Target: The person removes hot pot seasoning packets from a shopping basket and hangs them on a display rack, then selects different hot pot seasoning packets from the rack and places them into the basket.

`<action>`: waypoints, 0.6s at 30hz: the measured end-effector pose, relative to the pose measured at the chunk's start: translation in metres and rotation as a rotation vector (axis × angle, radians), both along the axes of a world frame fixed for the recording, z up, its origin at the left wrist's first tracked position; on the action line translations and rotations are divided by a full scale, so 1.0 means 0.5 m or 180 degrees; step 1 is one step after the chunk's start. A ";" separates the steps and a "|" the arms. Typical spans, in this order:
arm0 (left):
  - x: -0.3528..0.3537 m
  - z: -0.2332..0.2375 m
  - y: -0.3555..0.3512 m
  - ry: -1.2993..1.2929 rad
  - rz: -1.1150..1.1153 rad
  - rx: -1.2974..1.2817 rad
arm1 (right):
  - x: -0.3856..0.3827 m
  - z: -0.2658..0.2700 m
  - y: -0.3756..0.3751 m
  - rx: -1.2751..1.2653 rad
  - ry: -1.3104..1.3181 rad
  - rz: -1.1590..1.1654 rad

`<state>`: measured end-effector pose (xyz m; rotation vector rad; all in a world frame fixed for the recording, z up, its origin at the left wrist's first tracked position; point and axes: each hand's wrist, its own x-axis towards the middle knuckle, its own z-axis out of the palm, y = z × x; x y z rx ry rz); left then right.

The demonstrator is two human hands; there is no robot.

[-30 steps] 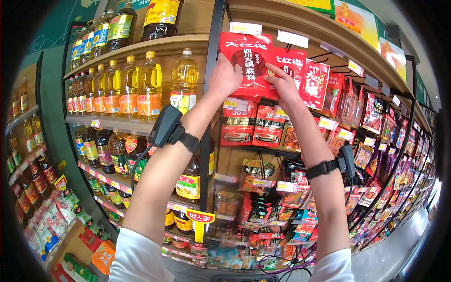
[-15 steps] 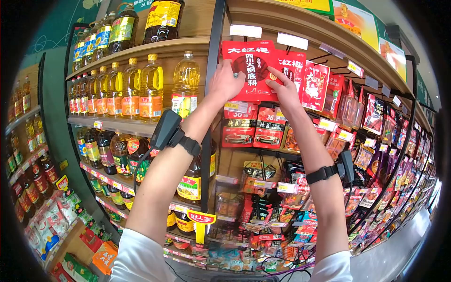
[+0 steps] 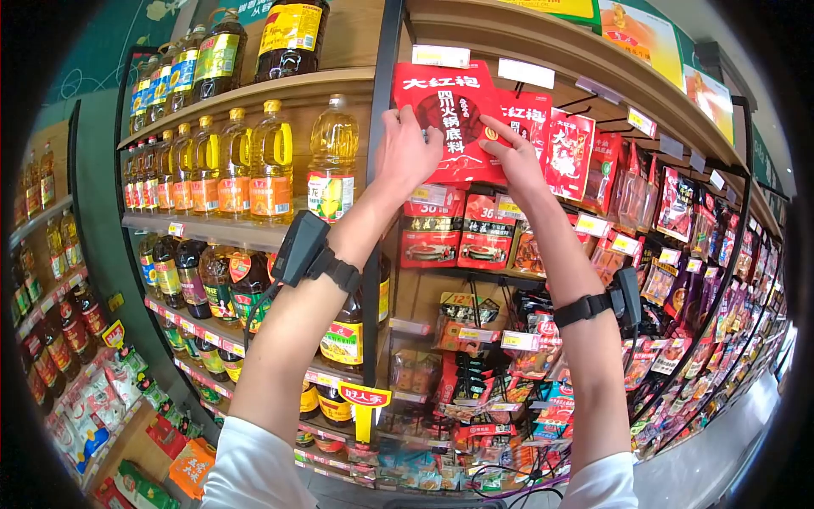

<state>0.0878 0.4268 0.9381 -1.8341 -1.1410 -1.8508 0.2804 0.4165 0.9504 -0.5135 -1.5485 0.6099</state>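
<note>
A large red packet of hotpot base [image 3: 450, 99] with white and black lettering hangs in front of the upper rack, held between both hands. My left hand [image 3: 410, 149] grips its left edge, fingers partly behind the packet. At the lower right edge my right hand [image 3: 514, 155] is closed on it, with thumb and fingers on the front. Just right of it and partly covered is a similar red packet [image 3: 527, 114]. Below the hands hang red pouches marked 36 [image 3: 432, 233].
Bottles of cooking oil [image 3: 273, 157] stand on the wooden shelves at left, with a dark upright post [image 3: 383, 220] dividing them from the rack. More hanging packets [image 3: 674, 204] run off to the right. A yellow-and-red sign [image 3: 365, 399] juts out low in the middle.
The held packet has shifted slightly up and left and its top now leans left. My left hand has moved a little with it; my right hand keeps its hold.
</note>
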 end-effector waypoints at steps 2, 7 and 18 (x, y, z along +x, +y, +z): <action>0.001 0.008 -0.003 0.0030 0.0014 -0.0116 | 0.006 0.012 0.011 0.0042 -0.0015 0.0015; -0.002 0.032 -0.004 0.0101 0.0094 -0.0123 | 0.006 0.047 0.000 -0.0072 0.0088 0.0039; -0.004 0.033 -0.014 0.0199 0.0175 -0.0316 | 0.006 0.034 0.006 -0.0161 0.0216 0.0067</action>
